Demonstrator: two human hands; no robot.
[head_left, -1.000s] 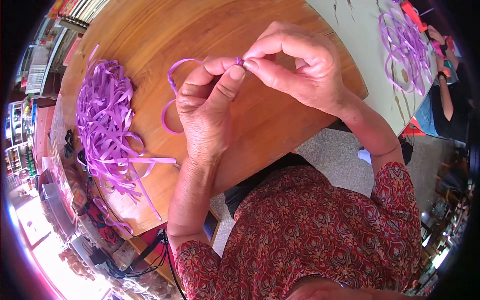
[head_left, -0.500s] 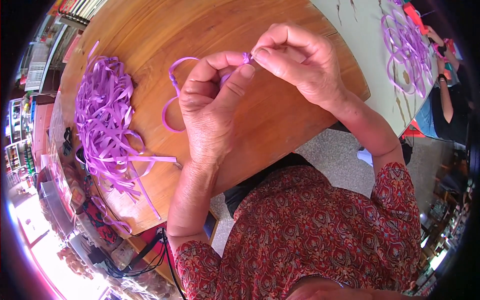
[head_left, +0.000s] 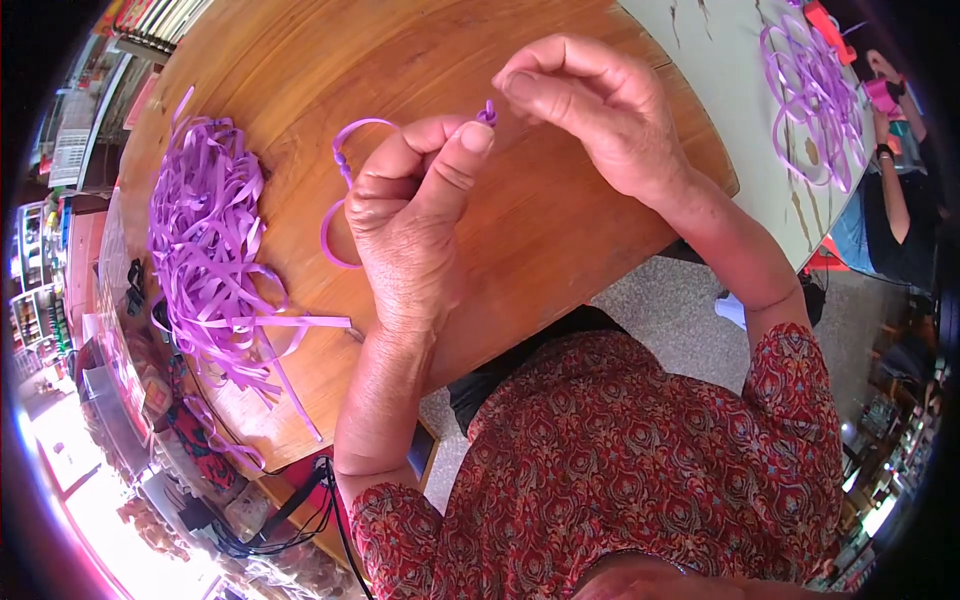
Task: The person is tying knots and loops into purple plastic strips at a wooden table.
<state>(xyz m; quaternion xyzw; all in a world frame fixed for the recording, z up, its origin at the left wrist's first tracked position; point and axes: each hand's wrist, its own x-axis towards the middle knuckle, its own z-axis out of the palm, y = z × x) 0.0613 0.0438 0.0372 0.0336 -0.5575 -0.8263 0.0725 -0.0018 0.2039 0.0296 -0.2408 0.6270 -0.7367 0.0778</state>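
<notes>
Between the thumb and forefinger of my left hand [head_left: 410,215], a purple ribbon [head_left: 340,172] is pinched. A small knotted loop [head_left: 487,113] of it sticks up past the fingertips. The rest of the strand curves out behind the hand over the wood, with another small knot along it. My right hand [head_left: 610,115] hovers up and to the right of the loop, apart from it. Its thumb and forefinger tips are closed together; whatever they may hold is too small to make out.
A big heap of loose purple ribbons [head_left: 205,235] covers the left of the wooden table [head_left: 560,245]. On the pale table [head_left: 715,90] at right lie looped purple ribbons [head_left: 812,105] and a red object [head_left: 832,32]. A co-worker's arm [head_left: 893,195] is beside it. Black cables [head_left: 320,500] hang at lower left.
My right hand has drawn up and away from the knotted loop, leaving a gap. My left hand has shifted slightly left, still pinching the ribbon. The co-worker's hands have moved.
</notes>
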